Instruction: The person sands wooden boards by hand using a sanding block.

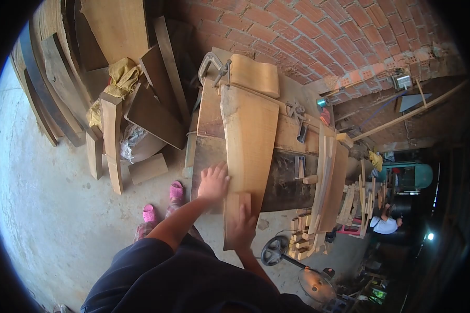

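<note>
A long, pale wooden board lies across the dark workbench, with a metal C-clamp at its far end. My left hand rests at the board's left edge, slightly blurred, its fingers pointing toward the wood. Nearer my body, my right hand is wrapped round a small wooden block on top of the board's near end. A curved wooden block sits beside the clamp.
Wood planks and a yellow cloth lean at the left. Long strips lie on the bench's right side. A pedestal fan stands at lower right. Farther back is another person. A brick wall rises behind.
</note>
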### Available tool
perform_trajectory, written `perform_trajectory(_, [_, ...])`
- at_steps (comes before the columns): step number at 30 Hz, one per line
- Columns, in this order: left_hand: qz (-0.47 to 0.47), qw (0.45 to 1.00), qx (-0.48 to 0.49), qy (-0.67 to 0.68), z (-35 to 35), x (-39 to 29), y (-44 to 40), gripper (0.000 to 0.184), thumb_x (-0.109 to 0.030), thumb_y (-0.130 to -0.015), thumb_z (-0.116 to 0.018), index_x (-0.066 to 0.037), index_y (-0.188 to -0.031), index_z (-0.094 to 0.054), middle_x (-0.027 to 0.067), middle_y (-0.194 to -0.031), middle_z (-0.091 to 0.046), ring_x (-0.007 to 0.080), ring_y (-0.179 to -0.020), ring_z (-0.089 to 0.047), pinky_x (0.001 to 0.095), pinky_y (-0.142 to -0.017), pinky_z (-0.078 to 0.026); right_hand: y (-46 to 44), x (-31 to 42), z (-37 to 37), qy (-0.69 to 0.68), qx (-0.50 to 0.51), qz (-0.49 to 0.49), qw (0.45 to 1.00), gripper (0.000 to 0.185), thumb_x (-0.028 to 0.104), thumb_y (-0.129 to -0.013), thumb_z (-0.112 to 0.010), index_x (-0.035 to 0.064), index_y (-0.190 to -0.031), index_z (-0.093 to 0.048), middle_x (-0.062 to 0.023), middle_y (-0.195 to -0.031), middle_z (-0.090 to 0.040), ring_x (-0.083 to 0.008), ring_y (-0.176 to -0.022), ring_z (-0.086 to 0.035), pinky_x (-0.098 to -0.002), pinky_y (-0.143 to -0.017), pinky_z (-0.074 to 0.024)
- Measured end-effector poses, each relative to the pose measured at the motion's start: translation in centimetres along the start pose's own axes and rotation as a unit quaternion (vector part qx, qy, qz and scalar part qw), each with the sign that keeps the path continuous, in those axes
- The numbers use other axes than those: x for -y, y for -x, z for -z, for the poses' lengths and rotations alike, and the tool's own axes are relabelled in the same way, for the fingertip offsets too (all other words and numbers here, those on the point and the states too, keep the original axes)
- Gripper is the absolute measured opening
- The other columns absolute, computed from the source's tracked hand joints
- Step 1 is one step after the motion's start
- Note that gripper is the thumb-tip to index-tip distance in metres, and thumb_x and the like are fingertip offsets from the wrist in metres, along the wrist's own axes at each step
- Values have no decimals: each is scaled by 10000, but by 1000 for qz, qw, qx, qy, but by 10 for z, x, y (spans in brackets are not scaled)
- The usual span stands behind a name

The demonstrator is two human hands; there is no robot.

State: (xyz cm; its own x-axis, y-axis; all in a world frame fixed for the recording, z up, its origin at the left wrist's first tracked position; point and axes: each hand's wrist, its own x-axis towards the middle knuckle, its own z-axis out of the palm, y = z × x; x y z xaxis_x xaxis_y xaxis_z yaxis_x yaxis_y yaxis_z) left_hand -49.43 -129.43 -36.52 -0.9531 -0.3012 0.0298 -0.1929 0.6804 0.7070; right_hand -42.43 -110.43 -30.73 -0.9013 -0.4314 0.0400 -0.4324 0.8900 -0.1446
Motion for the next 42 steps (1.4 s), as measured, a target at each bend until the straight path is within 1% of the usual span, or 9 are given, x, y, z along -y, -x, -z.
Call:
perform_trajectory(9, [-17,1000,-10,-22,-6,4,-1,500,-352,-971,-484,-67,-1382,-462,102,-1420,-465,283,-1304,-412,465,-1053,-297,-309,34,-14,-3,-1,10,1000,843,290,-900,-660,355,-1554,-131,-272,-1112,-498,-439,-813,-640,-535,-692,-528])
perform_trajectory(13, [-19,999,-19,-21,-9,5,-1,505,-366,-967,-481,-70,-1376,-463,107,-1415,-468,287,-1303,-415,469,-1052,-296,-304,28,2,-43,79,-36,995,822,266,-904,-674,290,-1554,-172,-260,-1228,-485,-404,-988,-641,-475,-823,-537])
perform_trajectory(17, [-18,999,-23,-16,-9,5,1,499,-357,-968,-472,-72,-1377,-464,105,-1412,-476,295,-1299,-418,468,-1056,-295,-241,-34,-15,-428,39,5,903,663,336,-970,-605,120,-1503,-274,-230,-1430,-477,-305,-1246,-533,-372,-1031,-412])
perform_trajectory(23, [-25,999,-33,-26,-11,5,2,495,-358,-978,-462,-61,-1375,-473,104,-1422,-476,297,-1299,-416,465,-1078,-283,-170,-64,3,-319,-26,-92,943,504,416,-1042,-420,31,-1355,-508,-211,-1241,-600,-333,-1158,-556,-391,-986,-427])
perform_trajectory(29, [-44,997,-55,-26,-9,5,3,469,-322,-968,-501,-73,-1366,-482,112,-1416,-478,304,-1291,-427,486,-1059,-312,-112,-15,27,-261,-187,-103,941,373,282,-956,-648,9,-1206,-598,-165,-940,-600,-268,-909,-580,-381,-825,-473])
perform_trajectory(31, [-39,997,-50,-39,-11,6,3,477,-377,-992,-456,-76,-1359,-489,93,-1416,-479,292,-1295,-422,452,-1073,-291,-94,23,82,-486,-166,-185,838,252,196,-927,-679,-4,-1064,-609,-101,-789,-602,-210,-680,-583,-300,-692,-484])
perform_trajectory(35, [-41,996,-52,-51,-17,9,4,473,-401,-1000,-440,-92,-1352,-507,96,-1397,-497,295,-1291,-430,450,-1067,-297,-52,98,223,-481,-226,308,789,119,91,-881,-703,26,-947,-627,-31,-665,-549,-125,-504,-526,-275,-456,-412])
perform_trajectory(37, [-45,996,-51,-54,-18,10,6,461,-405,-1002,-443,-94,-1331,-527,95,-1388,-504,294,-1288,-434,450,-1063,-303,-40,123,245,-520,-305,357,713,240,201,-849,-769,27,-944,-634,-5,-644,-492,-124,-470,-485,-254,-387,-361])
perform_trajectory(42, [-52,995,-68,-57,-17,12,4,438,-401,-996,-457,-96,-1295,-554,97,-1378,-511,296,-1271,-447,451,-1051,-316,-9,139,265,-475,-341,254,770,348,357,-956,-638,20,-1013,-576,-97,-797,-579,-218,-535,-522,-330,-431,-425])
